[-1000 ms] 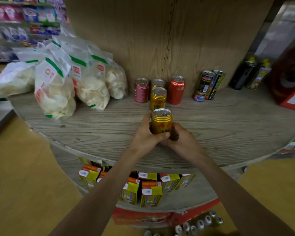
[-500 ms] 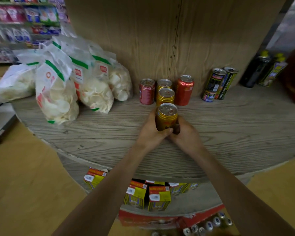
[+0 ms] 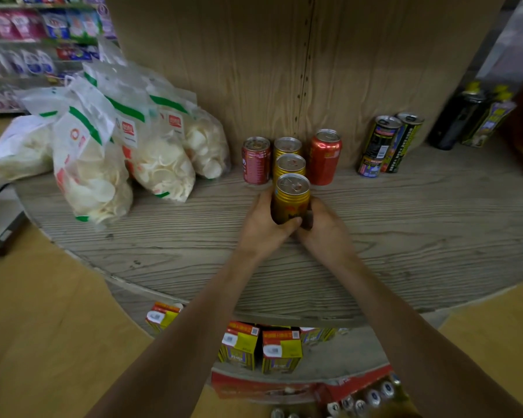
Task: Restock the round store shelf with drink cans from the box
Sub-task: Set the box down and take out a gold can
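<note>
Overall, round shelf (image 3: 405, 236): grey wood-grain top tier, curving round a tall wooden column (image 3: 254, 70).
Snack bags (image 3: 97, 164): several clear bags of pale crackers, heaped on the left of the tier.
Box (image 3: 254, 387): red, low at the bottom edge below the shelf, with silver can tops (image 3: 372, 398) showing at its right end.
Cartons (image 3: 281, 351): yellow drink cartons on the lower tier.
Left hand (image 3: 263, 227): fingers curled round the left side of the front gold can (image 3: 291, 197), thumb across its front.
Right hand (image 3: 323, 230): wrapped round the same can's right side.
Front gold can: upright over the top tier, just in front of 2 more gold cans (image 3: 290, 165) lined up toward the column; its base is hidden by the hands.
Red cans (image 3: 256, 159): 2, 1 on either side of that line.
Dark cans (image 3: 387, 143): 2, well to the right.
</note>
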The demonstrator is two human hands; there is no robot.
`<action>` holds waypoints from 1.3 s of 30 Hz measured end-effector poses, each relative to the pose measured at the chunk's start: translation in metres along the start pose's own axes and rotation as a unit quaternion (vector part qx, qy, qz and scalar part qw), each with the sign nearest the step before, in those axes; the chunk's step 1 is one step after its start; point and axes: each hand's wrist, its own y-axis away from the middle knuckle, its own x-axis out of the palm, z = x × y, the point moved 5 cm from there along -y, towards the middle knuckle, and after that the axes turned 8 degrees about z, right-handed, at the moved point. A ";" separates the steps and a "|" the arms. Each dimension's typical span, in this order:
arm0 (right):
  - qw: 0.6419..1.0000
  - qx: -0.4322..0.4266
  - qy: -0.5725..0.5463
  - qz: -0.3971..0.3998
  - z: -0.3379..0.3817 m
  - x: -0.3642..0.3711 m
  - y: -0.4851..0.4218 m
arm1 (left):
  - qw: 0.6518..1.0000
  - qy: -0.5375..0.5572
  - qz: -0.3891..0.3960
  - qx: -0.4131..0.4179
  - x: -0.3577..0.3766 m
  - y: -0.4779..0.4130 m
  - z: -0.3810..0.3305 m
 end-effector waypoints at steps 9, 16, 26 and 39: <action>1.000 -0.001 -0.001 0.006 0.004 -0.002 0.003 | 1.000 -0.024 0.003 -0.013 0.000 0.002 -0.003; 0.999 0.007 -0.023 0.034 0.000 -0.013 0.029 | 0.996 -0.077 -0.031 -0.041 0.004 0.041 -0.009; 0.994 -0.041 0.105 0.001 -0.027 -0.077 0.125 | 0.952 -0.287 -0.005 0.105 0.077 0.103 -0.081; 0.974 0.126 0.178 -0.056 -0.193 -0.202 0.336 | 0.898 -0.331 0.154 0.246 0.307 0.189 -0.188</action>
